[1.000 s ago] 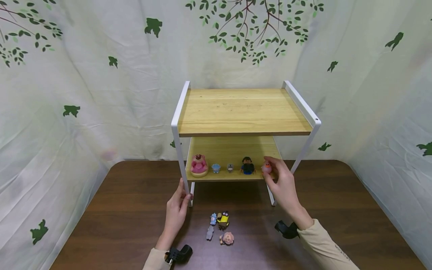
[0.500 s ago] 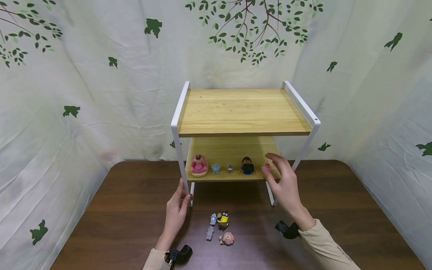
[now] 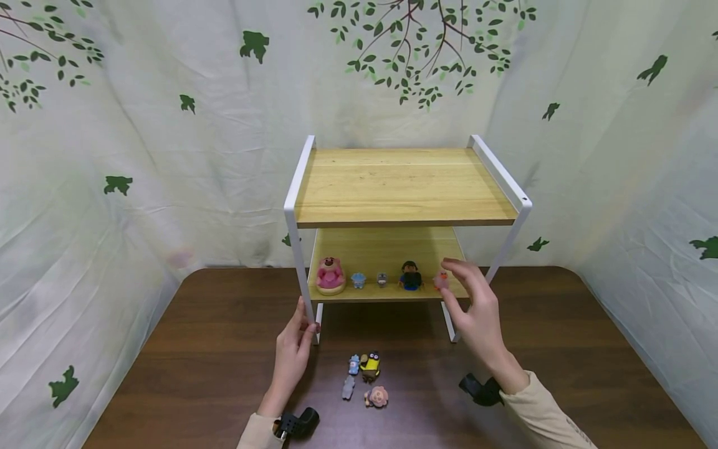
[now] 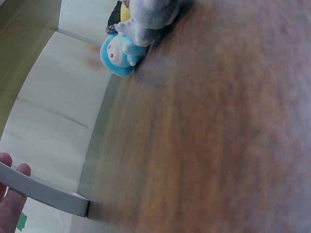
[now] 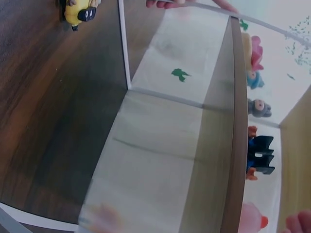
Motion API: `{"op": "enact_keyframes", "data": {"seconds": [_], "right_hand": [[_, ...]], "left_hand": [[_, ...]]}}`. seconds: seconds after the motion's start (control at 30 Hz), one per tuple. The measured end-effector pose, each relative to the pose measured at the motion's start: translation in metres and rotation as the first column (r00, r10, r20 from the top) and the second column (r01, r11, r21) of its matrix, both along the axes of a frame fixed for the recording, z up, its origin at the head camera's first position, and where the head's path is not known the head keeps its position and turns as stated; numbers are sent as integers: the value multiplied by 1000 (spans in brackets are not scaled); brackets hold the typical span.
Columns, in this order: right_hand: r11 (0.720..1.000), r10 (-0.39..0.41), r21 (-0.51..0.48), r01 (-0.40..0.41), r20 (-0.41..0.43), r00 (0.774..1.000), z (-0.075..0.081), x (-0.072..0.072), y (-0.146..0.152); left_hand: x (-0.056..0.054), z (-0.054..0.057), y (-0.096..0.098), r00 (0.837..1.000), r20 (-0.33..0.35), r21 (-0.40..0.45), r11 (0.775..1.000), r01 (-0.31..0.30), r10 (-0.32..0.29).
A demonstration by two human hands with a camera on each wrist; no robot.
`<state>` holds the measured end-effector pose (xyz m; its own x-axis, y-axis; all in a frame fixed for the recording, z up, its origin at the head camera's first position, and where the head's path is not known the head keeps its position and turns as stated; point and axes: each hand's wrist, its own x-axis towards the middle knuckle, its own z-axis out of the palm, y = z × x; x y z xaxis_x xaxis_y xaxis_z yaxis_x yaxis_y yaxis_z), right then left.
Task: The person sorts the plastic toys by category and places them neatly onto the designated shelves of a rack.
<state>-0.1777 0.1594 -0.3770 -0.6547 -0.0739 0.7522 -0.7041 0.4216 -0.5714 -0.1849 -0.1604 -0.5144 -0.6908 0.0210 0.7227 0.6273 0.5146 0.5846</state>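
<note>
My left hand [image 3: 293,352] grips the white front left leg [image 4: 43,190] of a two-tier shelf, fingers and thumb round it. My right hand [image 3: 478,312] hovers at the lower board's right end, thumb and fingers spread beside a small pink figurine [image 3: 440,280] with an orange beak. That figurine stands at the right of a row on the lower board [image 3: 387,246]. Left of it are a dark-haired figurine [image 3: 411,277] in blue, a tiny grey one [image 3: 382,279], a light-blue one [image 3: 358,280] and a pink bear figurine [image 3: 331,274].
On the brown table [image 3: 224,355] before the shelf lie a yellow minion figurine [image 3: 370,366], a blue figurine [image 3: 354,364], a grey one [image 3: 348,388] and a pink one [image 3: 376,396]. The wooden upper board [image 3: 404,187] overhangs the row. A leaf-printed cloth hangs behind.
My right hand has let go of the pink figurine, its fingers spreading and drawing slightly right. The figurine stays on the lower board. My left hand has kept its grip on the leg.
</note>
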Motion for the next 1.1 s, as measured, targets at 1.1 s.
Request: {"op": "enact_keyframes", "data": {"seconds": [1.1], "right_hand": [[958, 284, 28, -286, 60, 957, -43, 23, -20]], "left_hand": [[19, 38, 14, 999, -45, 6, 1000, -1, 2]]}}
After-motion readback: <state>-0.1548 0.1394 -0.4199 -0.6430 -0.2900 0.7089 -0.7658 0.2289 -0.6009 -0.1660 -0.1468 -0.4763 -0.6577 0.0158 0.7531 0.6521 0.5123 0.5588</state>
